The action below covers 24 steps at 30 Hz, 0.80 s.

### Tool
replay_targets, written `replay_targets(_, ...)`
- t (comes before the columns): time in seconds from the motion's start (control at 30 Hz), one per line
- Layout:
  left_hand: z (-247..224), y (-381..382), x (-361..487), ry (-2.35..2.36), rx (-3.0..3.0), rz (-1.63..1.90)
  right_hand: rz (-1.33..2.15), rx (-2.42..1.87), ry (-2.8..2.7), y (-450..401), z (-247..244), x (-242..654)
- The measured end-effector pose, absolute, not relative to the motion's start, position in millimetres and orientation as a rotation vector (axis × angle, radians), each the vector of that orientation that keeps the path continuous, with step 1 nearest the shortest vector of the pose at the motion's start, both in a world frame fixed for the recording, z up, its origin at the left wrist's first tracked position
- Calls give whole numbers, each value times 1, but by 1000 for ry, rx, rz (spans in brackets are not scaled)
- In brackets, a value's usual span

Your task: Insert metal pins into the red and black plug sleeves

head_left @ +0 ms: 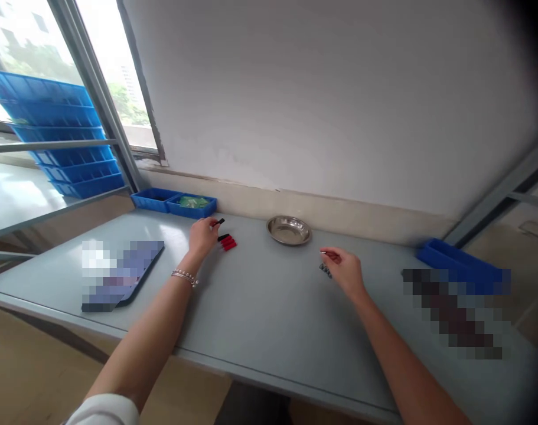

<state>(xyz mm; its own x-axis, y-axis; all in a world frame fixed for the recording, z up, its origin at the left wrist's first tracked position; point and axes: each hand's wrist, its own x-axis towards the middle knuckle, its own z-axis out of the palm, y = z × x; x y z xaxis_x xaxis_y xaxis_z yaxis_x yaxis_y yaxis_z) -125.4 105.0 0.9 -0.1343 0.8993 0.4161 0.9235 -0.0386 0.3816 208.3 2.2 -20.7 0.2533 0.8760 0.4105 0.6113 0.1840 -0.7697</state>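
My left hand [203, 235] pinches a small black piece [221, 221] above the grey table [260, 307]. Just right of its fingers, several red pieces [228, 242] and a black one [223, 237] lie in a row. Over on the right, my right hand [345, 268] has its fingers closed on a small thin item [324, 252] that is too small to name. Beneath those fingertips sit several small dark metallic pieces [325, 270], partly covered by the hand. Between the hands, farther back, is a round steel dish [289, 230] with nothing visible in it.
Two blue bins [156, 199] stand at the back left, one holding green packets [193, 202]. A pixelated flat tray [136, 268] lies at left. At right are a blue bin [459, 260] and a pixelated dark object [455, 319]. Stacked blue crates [74, 139] stand beyond the metal frame.
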Motion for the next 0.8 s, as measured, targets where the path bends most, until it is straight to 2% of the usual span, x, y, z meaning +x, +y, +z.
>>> replay_targets(0.13,-12,110,-129,-2230,-2054,-785,-27,-1700,-1734,11,-32,208)
replay_targets(0.23,-17,112,-130,-2262,-2088,-696,-152,-1884,-1834,15,-39,206)
replay_targets(0.43,-19,114,-131,-2234,-2187,-575,-103,-2103,-1835,15,-42,205)
replay_targets(0.8,-16,106,-128,-2211,-2234,-488,10,-2176,-1754,7,-35,214)
